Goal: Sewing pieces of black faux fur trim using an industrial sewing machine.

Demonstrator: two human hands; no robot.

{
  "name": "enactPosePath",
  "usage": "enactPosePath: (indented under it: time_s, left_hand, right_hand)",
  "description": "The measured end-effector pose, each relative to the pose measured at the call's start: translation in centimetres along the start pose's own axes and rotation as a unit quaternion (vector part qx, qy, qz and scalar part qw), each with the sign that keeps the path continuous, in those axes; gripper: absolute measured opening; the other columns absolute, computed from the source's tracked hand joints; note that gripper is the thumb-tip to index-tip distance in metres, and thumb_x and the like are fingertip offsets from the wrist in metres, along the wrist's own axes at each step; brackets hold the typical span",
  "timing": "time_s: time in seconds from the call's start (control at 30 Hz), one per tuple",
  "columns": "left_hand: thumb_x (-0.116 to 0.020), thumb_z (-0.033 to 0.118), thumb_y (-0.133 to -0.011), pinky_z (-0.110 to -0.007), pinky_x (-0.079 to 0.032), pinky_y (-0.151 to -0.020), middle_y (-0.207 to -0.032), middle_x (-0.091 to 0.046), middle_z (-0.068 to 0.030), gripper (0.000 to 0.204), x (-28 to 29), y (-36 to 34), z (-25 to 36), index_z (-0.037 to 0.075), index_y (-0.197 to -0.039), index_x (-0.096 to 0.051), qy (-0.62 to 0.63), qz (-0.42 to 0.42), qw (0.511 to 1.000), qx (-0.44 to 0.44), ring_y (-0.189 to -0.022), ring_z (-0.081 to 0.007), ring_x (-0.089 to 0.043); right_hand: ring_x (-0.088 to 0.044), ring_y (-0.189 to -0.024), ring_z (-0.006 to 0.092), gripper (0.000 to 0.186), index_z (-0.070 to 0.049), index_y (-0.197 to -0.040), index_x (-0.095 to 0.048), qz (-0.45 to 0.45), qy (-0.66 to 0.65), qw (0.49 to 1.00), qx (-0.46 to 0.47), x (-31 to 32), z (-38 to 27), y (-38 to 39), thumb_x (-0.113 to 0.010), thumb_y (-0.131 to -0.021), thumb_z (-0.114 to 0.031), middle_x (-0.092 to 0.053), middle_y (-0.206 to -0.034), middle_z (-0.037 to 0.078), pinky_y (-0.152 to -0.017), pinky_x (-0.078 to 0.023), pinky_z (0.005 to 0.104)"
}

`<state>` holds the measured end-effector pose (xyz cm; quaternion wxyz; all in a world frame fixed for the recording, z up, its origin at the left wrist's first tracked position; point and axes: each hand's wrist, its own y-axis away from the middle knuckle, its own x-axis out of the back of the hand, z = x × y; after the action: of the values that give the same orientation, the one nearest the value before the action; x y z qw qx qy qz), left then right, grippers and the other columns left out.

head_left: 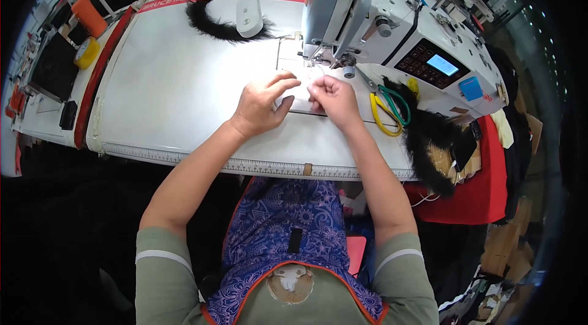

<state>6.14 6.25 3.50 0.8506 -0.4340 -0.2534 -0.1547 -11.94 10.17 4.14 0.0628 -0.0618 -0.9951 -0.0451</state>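
A white sewing machine (367, 37) stands at the back right, its needle area lit. In front of the needle, my left hand (260, 104) is held over the white tabletop (177, 92), fingers and thumb apart with nothing visible between them. Close beside it, my right hand (335, 101) pinches with thumb and forefinger just below the presser foot; whatever lies in that pinch is too small to make out. Right of this hand lie scissors with yellow and green handles (387, 114). A curved black furry strip (214, 24) lies behind my left hand.
More black furry pieces (429, 141) hang over the table's right side, by a red cloth (484, 184). A white boxy device (248, 16) on an arm sits left of the machine head. Along the front edge runs a ruler tape (245, 164). Far left is a yellow tape roll (90, 52).
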Motion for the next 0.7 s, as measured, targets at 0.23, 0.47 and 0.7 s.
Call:
enactPosePath:
  time_s: [0.23,0.47,0.7]
  left_hand:
    - [-0.065,0.019,-0.077,-0.031,-0.051,-0.073,-0.107,-0.061,-0.0011,0.023,-0.9,-1.4,-0.4,0.010,-0.099,-0.065,-0.010,-0.147,0.974,-0.174,-0.089,-0.0187,-0.058]
    - [-0.066,0.005,-0.072,-0.031,-0.051,-0.068,-0.092,-0.061,-0.0021,0.006,-2.5,-1.9,-0.7,0.006,-0.078,-0.065,-0.010,-0.111,0.975,-0.193,-0.079,-0.0182,-0.059]
    - [-0.068,0.005,-0.070,-0.030,-0.051,-0.066,-0.084,-0.060,-0.0032,0.007,-2.8,-1.7,-1.1,0.005,-0.076,-0.066,-0.008,-0.117,0.978,-0.175,-0.079,-0.0180,-0.059]
  right_hand:
    - [-0.050,-0.051,0.0047,0.008,0.000,-0.078,-0.061,-0.189,0.203,0.961,-0.020,3.4,-1.4,6.4,-0.059,-0.081,-0.008,-0.055,-0.057,-0.001,-0.047,-0.038,0.0202]
    - [-0.054,-0.058,0.0093,0.010,0.000,-0.077,-0.062,-0.092,0.328,0.940,0.001,7.4,-2.5,8.9,-0.062,-0.080,-0.010,-0.056,-0.060,0.002,-0.053,-0.041,0.0231]
    - [-0.055,-0.093,0.0372,0.035,-0.001,-0.108,-0.051,0.091,0.623,0.768,0.113,11.9,-2.2,6.8,-0.060,-0.075,-0.008,-0.058,-0.097,0.020,-0.081,-0.045,0.0435]
